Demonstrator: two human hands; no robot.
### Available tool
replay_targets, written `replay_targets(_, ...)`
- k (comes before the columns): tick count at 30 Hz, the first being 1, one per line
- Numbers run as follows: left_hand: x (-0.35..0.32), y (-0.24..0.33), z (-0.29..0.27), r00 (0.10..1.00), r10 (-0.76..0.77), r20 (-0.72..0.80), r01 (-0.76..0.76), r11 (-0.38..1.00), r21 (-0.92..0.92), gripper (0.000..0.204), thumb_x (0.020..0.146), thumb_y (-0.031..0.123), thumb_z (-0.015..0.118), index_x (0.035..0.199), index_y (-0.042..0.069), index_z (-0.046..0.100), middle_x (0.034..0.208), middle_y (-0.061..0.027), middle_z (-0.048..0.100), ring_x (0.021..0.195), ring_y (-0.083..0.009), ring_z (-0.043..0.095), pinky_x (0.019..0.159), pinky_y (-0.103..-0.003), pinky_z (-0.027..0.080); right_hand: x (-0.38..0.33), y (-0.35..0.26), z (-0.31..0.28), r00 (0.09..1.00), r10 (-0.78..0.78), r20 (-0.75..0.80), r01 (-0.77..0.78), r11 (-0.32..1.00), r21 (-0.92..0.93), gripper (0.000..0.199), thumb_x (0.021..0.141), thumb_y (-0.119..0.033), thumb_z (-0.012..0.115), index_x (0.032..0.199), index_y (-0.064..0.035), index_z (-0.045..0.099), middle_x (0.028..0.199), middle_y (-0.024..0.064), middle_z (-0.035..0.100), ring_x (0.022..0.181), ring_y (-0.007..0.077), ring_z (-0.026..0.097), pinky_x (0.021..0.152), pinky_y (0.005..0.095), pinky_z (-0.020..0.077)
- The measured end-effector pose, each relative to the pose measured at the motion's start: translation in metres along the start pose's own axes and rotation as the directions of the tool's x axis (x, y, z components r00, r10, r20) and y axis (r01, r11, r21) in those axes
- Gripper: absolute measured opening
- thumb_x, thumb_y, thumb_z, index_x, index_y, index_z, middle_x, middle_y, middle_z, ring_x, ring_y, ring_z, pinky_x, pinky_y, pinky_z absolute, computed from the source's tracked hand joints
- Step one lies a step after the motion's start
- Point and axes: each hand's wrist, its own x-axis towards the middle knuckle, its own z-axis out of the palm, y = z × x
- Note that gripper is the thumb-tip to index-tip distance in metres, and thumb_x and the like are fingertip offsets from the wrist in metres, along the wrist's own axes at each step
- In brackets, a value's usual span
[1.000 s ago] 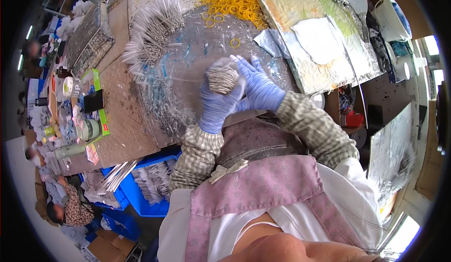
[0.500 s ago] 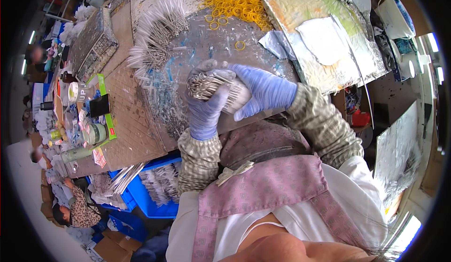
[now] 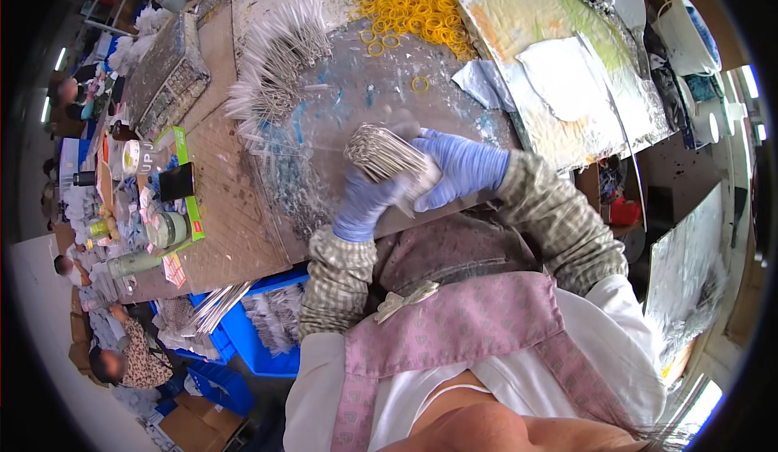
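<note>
A thick bundle of thin wire pieces, with bright metal ends and whitish, translucent other ends, is held between my two hands above the worktable. My left hand, in a blue glove, grips its lower left side. My right hand, gloved the same way, wraps around the right side and the whitish ends. The metal ends face up and to the left. Some of my fingers are hidden behind the bundle or blurred. Beyond my left hand, many similar wire pieces lie fanned out in a curved row.
Yellow rings are heaped at the far middle, with a single yellow ring nearer. A stained board carrying white cloth is at the right. A dark phone and jars are on the left. Blue bins stand below the table's left edge.
The bundle has turned, so its metal ends now show more on top. The left hand has slid lower along it; both hands still hold it.
</note>
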Motion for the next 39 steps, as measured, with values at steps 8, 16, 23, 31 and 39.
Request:
replay_targets(8, 0.009, -0.004, 0.015, 0.912, 0.410, 0.013, -0.372, 0.813, 0.448, 0.071, 0.080, 0.018, 0.086, 0.136, 0.003, 0.044, 0.118, -0.0131, 0.066, 0.104, -0.0192, 0.066, 0.090, -0.032, 0.056, -0.005, -0.004, 0.018, 0.885, -0.155, -0.439, -0.113, 0.843, -0.525, 0.120, 0.063, -0.072, 0.077, 0.149, 0.0005, 0.035, 0.145, 0.0194, 0.048, 0.140, 0.0341, 0.042, 0.122, 0.0555, 0.0139)
replay_targets(16, -0.006, -0.062, -0.039, 0.995, -0.095, -0.002, 0.093, 0.961, 0.259, 0.095, 0.067, 0.032, 0.095, 0.140, 0.003, 0.041, 0.127, -0.0079, 0.060, 0.112, -0.0158, 0.060, 0.098, -0.031, 0.051, 0.017, 0.012, 0.032, 0.935, -0.047, -0.351, -0.060, 0.955, -0.290, 0.082, 0.070, -0.050, 0.081, 0.132, -0.0037, 0.053, 0.124, 0.0177, 0.064, 0.121, 0.0328, 0.058, 0.110, 0.0460, 0.0366)
replay_targets(23, -0.001, 0.011, -0.013, 0.989, 0.086, 0.122, -0.095, 0.993, 0.072, 0.069, 0.080, 0.018, 0.085, 0.134, 0.003, 0.045, 0.119, -0.0115, 0.065, 0.113, -0.0204, 0.062, 0.099, -0.034, 0.052, 0.000, -0.023, 0.001, 0.999, -0.022, -0.047, 0.017, 0.995, -0.094, 0.093, 0.062, -0.047, 0.090, 0.135, -0.0047, 0.051, 0.129, 0.0195, 0.060, 0.124, 0.0383, 0.054, 0.110, 0.0472, 0.0372)
replay_targets(31, 0.002, -0.034, -0.013, 0.972, 0.234, 0.033, -0.222, 0.856, 0.467, 0.088, 0.069, 0.027, 0.093, 0.139, 0.008, 0.045, 0.122, -0.0104, 0.064, 0.112, -0.0213, 0.063, 0.098, -0.036, 0.054, -0.007, 0.014, 0.021, 0.920, -0.084, -0.384, -0.165, 0.803, -0.572, 0.109, 0.068, -0.070, 0.074, 0.146, -0.0018, 0.040, 0.141, 0.0184, 0.053, 0.139, 0.0350, 0.043, 0.121, 0.0575, 0.0129)
replay_targets(39, 0.013, -0.060, -0.025, 0.993, 0.116, -0.023, -0.086, 0.844, 0.530, 0.099, 0.063, 0.035, 0.096, 0.140, 0.003, 0.042, 0.130, -0.0107, 0.059, 0.117, -0.0206, 0.059, 0.100, -0.034, 0.050, 0.011, 0.016, 0.022, 0.882, -0.158, -0.444, -0.191, 0.741, -0.643, 0.099, 0.068, -0.058, 0.077, 0.144, -0.0044, 0.043, 0.138, 0.0146, 0.055, 0.139, 0.0314, 0.043, 0.121, 0.0551, 0.0146)
